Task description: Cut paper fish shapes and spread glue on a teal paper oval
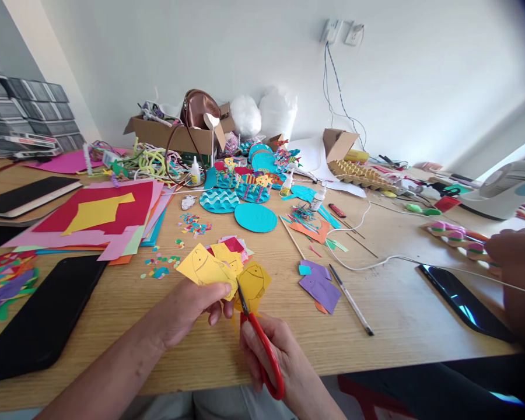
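My left hand [192, 309] pinches a sheet of yellow paper [203, 268] with fish outlines drawn on it, thumb on top. In my right hand [275, 350] is a pair of red-handled scissors [265, 350]. The dark blades reach up to the paper's edge beside my left thumb, and a yellow portion with another drawn fish [254, 283] hangs to the right of them. Behind the sheet lies a small pile of pink and red paper pieces [240, 245]. Purple paper pieces [321, 286] and a pen [351, 300] rest to the right.
Stacked coloured sheets [131, 216] and a black tablet-like slab [52, 315] occupy the left. Blue paper ovals [256, 217], glue bottles [195, 172] and confetti dots [160, 271] lie ahead. A white cable [376, 262] crosses toward a phone [464, 303]. Another person's hand [514, 256] is at the right.
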Motion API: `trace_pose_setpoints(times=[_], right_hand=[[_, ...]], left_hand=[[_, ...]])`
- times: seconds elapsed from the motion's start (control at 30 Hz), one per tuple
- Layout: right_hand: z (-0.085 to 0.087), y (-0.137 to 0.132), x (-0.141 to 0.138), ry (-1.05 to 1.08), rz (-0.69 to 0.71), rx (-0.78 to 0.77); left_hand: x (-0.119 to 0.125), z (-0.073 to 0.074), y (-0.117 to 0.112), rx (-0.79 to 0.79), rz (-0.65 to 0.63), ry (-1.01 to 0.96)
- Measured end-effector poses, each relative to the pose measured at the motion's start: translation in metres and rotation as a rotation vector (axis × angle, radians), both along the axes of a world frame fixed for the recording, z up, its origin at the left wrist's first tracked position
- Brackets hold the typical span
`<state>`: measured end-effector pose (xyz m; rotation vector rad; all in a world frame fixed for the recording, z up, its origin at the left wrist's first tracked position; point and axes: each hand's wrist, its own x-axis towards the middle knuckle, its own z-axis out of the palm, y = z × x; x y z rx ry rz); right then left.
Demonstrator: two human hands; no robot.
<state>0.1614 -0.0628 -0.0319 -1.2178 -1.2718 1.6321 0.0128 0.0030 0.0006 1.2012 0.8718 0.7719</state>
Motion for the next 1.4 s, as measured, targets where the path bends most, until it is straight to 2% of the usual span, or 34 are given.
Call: trace_pose_setpoints(times=[0.43,0.93,1.2,1.4], right_hand=[[-0.001,-0.003,0.001,0.012,-0.001,-0.022],[-0.002,-0.004,0.001,0.028,-0.008,-0.027],[-0.004,0.001,0.003,0.012,0.031,-0.006],[0.003,-0.002,0.009,0.013,0.055,0.014]], left_hand=[[-0.001,-0.004,0.001,0.036,-0.011,0.007],[0.0,-0.009,-0.001,0.004,-0.028,-0.004],[-0.002,-0.012,0.0,-0.022,-0.014,0.007],[-0.006,-0.012,0.002,-0.11,0.08,-0.02]])
